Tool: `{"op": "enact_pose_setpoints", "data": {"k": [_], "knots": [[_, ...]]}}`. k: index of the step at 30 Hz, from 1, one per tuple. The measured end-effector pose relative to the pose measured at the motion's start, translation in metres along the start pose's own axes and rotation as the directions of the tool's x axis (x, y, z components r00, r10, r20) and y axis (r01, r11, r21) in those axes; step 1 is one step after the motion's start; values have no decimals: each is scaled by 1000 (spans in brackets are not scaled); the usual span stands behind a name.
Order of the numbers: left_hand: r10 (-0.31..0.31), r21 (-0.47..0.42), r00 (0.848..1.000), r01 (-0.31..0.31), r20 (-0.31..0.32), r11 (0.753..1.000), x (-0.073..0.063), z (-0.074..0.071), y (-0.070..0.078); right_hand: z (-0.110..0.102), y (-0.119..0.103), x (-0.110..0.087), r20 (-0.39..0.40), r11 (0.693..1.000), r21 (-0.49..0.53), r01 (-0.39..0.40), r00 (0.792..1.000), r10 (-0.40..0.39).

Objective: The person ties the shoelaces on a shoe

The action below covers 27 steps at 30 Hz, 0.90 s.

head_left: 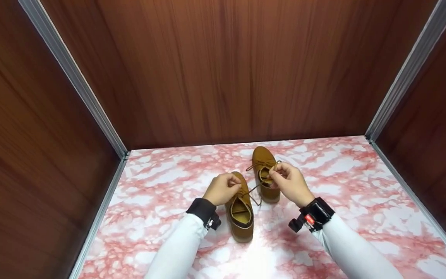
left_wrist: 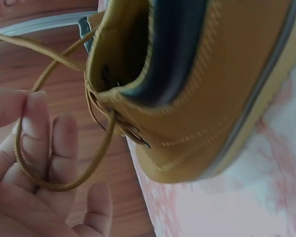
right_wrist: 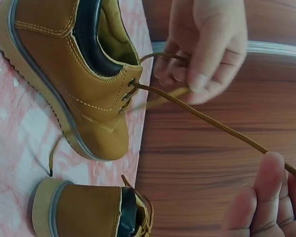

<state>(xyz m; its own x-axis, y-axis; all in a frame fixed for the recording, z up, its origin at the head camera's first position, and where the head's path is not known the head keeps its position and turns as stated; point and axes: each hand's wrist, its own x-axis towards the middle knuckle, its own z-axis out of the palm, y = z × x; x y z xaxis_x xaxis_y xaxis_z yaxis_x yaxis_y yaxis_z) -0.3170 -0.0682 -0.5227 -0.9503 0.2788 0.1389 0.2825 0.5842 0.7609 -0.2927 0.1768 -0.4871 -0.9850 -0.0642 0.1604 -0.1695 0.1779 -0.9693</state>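
Observation:
A tan lace-up shoe (head_left: 242,232) with a dark padded collar stands between the hands, toe pointing away. My left hand (head_left: 222,190) is over its lacing on the left side and pinches one lace (left_wrist: 97,160) between thumb and index finger. That lace hangs in a loop from the eyelets across the fingers in the left wrist view. My right hand (head_left: 290,184), up and to the right, pinches the other lace (right_wrist: 212,120), which runs taut from the shoe's top eyelet. The second tan shoe (head_left: 262,153), its lace tied in a bow, is partly behind my right hand.
Both shoes stand on a surface with a red and white marbled pattern (head_left: 161,232). Brown wood-grain panels (head_left: 223,77) rise at the back and both sides, with metal strips (head_left: 87,97) along the corners. Each wrist wears a black strap (head_left: 201,209) with a small device.

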Motion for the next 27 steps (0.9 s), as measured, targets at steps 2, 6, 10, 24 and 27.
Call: {"op": "enact_pose_setpoints", "data": {"k": [2, 6, 10, 24, 27], "knots": [[-26, 4, 1000, 26, 6, 1000, -1, -4, -3, -1, -1, 2, -1, 1000, 0, -1, 1000, 1], [-60, 27, 998, 60, 8, 998, -2, -12, -6, -2, -2, 6, 16, 1000, 8, 3, 1000, -3], [-103, 66, 994, 104, -30, 992, -3, -17, -8, -3, -4, 10, 52, 1000, -20, 22, 998, -21], [-35, -79, 990, 46, 135, 996, -1, 1, -10, 2, -20, 35, 108, 911, -393, 123, 990, -87], [-42, -24, 993, 45, 114, 999, -1, 8, -8, 17, -32, 44, 150, 870, -445, 212, 975, -161]]}}
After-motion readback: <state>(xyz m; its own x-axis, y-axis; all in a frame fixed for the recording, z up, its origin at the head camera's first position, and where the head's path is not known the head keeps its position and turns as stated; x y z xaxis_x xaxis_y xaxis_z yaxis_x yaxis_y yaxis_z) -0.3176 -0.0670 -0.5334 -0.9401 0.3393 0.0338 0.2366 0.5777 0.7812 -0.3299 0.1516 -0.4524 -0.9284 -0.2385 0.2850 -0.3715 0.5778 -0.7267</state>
